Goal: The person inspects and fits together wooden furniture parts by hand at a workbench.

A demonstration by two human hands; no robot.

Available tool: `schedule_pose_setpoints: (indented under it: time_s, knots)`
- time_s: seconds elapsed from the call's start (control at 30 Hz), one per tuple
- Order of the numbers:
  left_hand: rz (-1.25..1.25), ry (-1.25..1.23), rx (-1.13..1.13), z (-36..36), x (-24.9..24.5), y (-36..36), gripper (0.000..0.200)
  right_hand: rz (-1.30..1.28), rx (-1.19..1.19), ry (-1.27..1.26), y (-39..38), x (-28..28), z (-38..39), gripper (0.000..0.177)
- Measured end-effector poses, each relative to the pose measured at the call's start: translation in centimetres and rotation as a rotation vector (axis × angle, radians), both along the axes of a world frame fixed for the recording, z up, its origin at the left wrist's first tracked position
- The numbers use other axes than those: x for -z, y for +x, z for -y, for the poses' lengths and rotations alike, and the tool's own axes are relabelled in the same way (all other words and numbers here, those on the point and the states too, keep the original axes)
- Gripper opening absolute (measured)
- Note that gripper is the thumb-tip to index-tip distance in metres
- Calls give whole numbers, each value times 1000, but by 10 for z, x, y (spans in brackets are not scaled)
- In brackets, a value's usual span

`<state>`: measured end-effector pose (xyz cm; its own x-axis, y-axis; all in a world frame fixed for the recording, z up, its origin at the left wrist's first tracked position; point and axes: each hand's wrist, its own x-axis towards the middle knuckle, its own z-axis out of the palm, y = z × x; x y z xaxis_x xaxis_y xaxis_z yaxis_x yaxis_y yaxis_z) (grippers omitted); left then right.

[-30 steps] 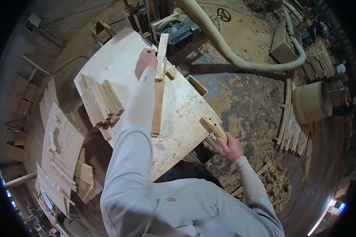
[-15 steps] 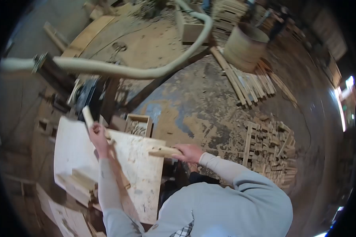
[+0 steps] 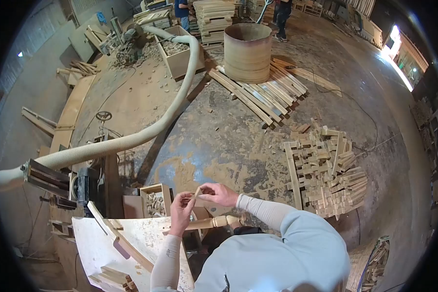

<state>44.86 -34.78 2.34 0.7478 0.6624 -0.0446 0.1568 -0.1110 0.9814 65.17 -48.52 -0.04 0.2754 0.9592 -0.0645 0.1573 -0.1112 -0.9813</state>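
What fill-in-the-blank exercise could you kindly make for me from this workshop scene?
1. The left hand and right hand together pinch a small piece of ____.
2. The pale hose runs across the floor to the machine on the person's ____ side.
3. The big round drum stands ____ on the floor beside the long slats.

Missing words: wood; left; upright.
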Motion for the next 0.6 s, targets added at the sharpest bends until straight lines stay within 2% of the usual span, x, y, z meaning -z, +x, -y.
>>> schedule_pose_setpoints:
  time_s: [0.03, 0.1, 0.17, 0.2, 0.23, 0.27, 0.3, 0.33, 0.37, 0.4, 0.43, 0.5, 0.53, 0.6]
  knots:
    - [-1, 7, 8, 0, -3, 6, 23, 16, 27, -18, 13, 6, 7, 50]
    - [-162, 393, 12, 4, -3, 8, 26, -73, 213, -42, 44, 43, 25, 48]
    - [-185, 487, -19, 7, 7, -3, 29, -150, 449, -152, 80, 111, 52, 46]
    - [-290, 546, -37, 8, 15, -12, 30, -186, 567, -242, 99, 148, 75, 45]
    - [-396, 604, -55, 7, 26, -21, 31, -70, 663, -425, 112, 178, 106, 41]
    - [-397, 615, -66, 7, 32, -27, 34, 348, 695, -364, 114, 208, 145, 44]
    - [-404, 616, -75, 6, 39, -31, 34, 466, 535, -667, 118, 234, 186, 47]
    - [-415, 628, -82, 6, 38, -29, 35, 529, 282, -855, 120, 292, 229, 50]
    - [-437, 631, -105, 12, 37, -33, 36, 390, 307, -1064, 96, 265, 261, 52]
    - [-415, 717, -115, 16, 39, -33, 36, 99, 447, -1272, 77, 312, 293, 55]
    - [-433, 709, -141, 21, 36, -33, 36, 252, 331, -1298, 52, 330, 325, 62]
    - [-463, 763, -87, 24, 30, -26, 37, 411, 173, -1285, 18, 301, 337, 48]
    - [-486, 788, -111, 24, 33, -25, 36, 422, 157, -1279, 24, 298, 323, 48]
    - [-505, 773, -137, 31, 33, -29, 36, 447, -616, -1192, 64, 295, 280, 37]
